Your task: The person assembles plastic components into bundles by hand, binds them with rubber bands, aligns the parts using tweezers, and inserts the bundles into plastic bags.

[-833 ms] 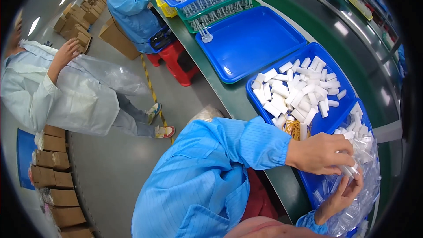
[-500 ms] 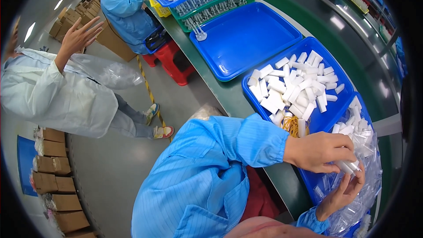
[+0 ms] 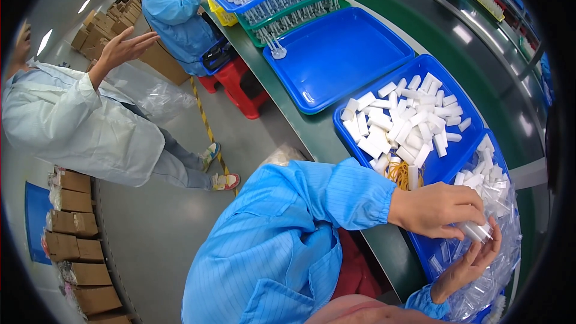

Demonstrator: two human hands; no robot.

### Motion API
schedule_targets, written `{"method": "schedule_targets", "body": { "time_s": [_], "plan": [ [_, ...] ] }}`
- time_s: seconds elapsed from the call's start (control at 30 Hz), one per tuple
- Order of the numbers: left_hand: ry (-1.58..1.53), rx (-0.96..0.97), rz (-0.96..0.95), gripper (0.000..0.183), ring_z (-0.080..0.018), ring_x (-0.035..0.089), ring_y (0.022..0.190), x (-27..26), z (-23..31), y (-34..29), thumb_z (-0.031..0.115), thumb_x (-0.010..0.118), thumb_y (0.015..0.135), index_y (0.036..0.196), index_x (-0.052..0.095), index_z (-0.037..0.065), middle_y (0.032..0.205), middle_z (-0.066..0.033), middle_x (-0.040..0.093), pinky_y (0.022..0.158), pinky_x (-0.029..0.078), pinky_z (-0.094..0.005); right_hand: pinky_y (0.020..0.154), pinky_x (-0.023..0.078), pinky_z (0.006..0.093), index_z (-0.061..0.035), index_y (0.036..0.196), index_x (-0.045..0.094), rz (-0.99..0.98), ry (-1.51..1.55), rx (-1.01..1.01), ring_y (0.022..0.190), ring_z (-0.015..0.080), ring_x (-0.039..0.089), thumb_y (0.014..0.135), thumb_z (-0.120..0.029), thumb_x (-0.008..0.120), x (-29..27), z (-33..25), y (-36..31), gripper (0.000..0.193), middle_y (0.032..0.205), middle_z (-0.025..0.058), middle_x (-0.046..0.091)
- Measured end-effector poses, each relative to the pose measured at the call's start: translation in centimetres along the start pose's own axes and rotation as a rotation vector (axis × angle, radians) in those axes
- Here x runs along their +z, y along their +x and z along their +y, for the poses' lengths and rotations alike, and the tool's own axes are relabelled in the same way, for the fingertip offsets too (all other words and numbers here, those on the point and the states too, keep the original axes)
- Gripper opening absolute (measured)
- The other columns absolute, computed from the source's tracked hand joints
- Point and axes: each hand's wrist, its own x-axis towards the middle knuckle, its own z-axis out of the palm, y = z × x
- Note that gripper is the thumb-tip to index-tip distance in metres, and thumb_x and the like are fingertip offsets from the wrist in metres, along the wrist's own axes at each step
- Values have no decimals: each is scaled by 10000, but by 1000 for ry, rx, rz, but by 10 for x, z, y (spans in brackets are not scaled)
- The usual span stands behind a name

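Note:
My left hand (image 3: 441, 207) reaches in from the left in a blue sleeve, its fingers closed round a small white piece with a clear end (image 3: 476, 230). From below, my right hand (image 3: 471, 264) has its fingertips at the clear end of that same piece. Its exact kind is hard to make out, as fingers cover part of it. Under both hands lies a blue tray (image 3: 419, 252) with a heap of clear plastic pieces (image 3: 492, 264) and white pieces (image 3: 483, 168). Beside my left wrist is a tangle of yellow rubber bands (image 3: 397, 174).
Another blue tray (image 3: 477, 121) holds many white blocks (image 3: 414, 120). Beyond it lies a flat blue tray (image 3: 339, 60) and stacked trays of clear parts (image 3: 288, 0). A person in a white coat (image 3: 78, 120) stands left; a co-worker in blue (image 3: 177, 18) sits farther off.
My hands keep almost the same place, both still at the piece. The person in the white coat has lowered and turned the raised hand. The whole view has shifted slightly.

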Motion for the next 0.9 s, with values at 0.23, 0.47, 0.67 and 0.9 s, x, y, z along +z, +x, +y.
{"method": "schedule_targets", "body": {
  "time_s": [0.23, 0.47, 0.67, 0.9],
  "plan": [
    [-15, 7, 9, 494, -306, 611, 1003, 2, -2, 0, 71, 795, 705, 1157, 596, 45, 1121, -121, 564, 786, 538, -360, 1055, 443, 428, -65, 1352, 443, -17, 7, 7, 1270, 278, 493, 955, -353, 568, 3, -8, -1, 506, 1387, 161, 491],
    [-9, 9, -11, 501, -302, 614, 1004, -1, -3, 2, 94, 805, 701, 1155, 600, 50, 1126, -119, 569, 785, 540, -357, 1047, 449, 419, -61, 1347, 451, -53, 46, -17, 1250, 280, 505, 943, -351, 587, 3, -2, 3, 515, 1377, 165, 493],
    [-8, 20, 0, 518, -302, 619, 1000, -1, 1, 2, 129, 819, 688, 1150, 599, 55, 1124, -117, 579, 786, 535, -371, 1043, 450, 416, -67, 1335, 454, -30, 92, 53, 1264, 273, 486, 950, -339, 565, 0, -4, 0, 484, 1365, 157, 490],
    [16, 20, 33, 489, -297, 614, 998, 1, 0, 1, 134, 814, 695, 1128, 601, 59, 1124, -117, 580, 769, 528, -377, 1037, 456, 419, -78, 1333, 455, 55, 99, 80, 1269, 277, 482, 948, -359, 558, -6, 3, -1, 487, 1339, 158, 499]
  ]
}}
